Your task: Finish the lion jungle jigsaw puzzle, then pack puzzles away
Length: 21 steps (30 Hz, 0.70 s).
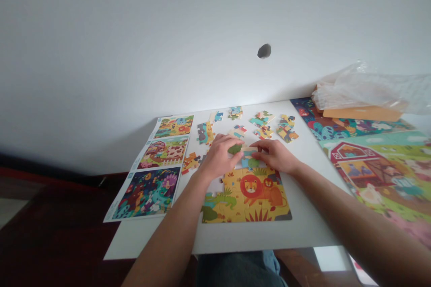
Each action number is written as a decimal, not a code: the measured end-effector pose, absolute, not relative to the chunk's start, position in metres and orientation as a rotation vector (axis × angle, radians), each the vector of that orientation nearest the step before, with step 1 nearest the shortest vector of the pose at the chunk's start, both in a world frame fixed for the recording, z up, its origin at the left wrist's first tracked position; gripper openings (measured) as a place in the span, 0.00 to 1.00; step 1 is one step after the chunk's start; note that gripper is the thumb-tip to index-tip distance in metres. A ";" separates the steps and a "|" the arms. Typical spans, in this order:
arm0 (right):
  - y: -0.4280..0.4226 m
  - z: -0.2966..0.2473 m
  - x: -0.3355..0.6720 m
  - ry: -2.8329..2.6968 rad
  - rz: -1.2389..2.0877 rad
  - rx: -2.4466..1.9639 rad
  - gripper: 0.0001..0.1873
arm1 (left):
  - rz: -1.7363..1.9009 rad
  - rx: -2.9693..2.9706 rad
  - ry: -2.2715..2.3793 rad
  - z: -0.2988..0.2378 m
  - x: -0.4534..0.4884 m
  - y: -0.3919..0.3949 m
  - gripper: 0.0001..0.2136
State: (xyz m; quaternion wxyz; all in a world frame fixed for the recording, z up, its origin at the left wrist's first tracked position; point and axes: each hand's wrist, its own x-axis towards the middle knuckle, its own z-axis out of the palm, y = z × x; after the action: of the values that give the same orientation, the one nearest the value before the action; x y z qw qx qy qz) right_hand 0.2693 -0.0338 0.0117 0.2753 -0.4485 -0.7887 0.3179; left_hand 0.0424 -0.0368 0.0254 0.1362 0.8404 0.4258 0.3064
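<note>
A partly joined jigsaw puzzle (235, 206) lies flat near the table's front edge, showing a red-maned lion, a cub and a green crocodile on yellow. At its upper side, my left hand (219, 154) is closed, with a green puzzle piece (235, 148) between thumb and forefinger. Opposite it, my right hand (276, 154) pinches another puzzle piece (249, 149) by its right end; the fingers partly cover this piece. The two hands are close together but apart. Beyond them, loose puzzle pieces (206, 132) are scattered, some joined or overlapping.
On the left lies a reference sheet (134, 168) with three printed pictures. Finished-looking farm (370, 166) and dark night-scene (332, 131) puzzles are at the right. An orange box (365, 113) under clear plastic wrapping (360, 87) stands by the white wall (202, 45).
</note>
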 end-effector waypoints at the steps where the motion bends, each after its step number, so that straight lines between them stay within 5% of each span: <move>1: -0.034 0.012 0.269 -2.124 0.849 -1.206 0.16 | 0.866 2.464 1.215 0.026 0.042 -0.037 0.12; 21: -0.022 0.003 0.272 -2.054 0.297 -1.662 0.10 | 0.639 2.452 1.658 0.007 0.032 -0.027 0.21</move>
State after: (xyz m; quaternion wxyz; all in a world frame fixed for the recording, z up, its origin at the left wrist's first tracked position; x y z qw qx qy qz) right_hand 0.2720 -0.0218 0.0027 0.2391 -0.6071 -0.7500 0.1084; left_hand 0.0318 -0.0274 0.0073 0.0566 0.8084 0.5466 0.2108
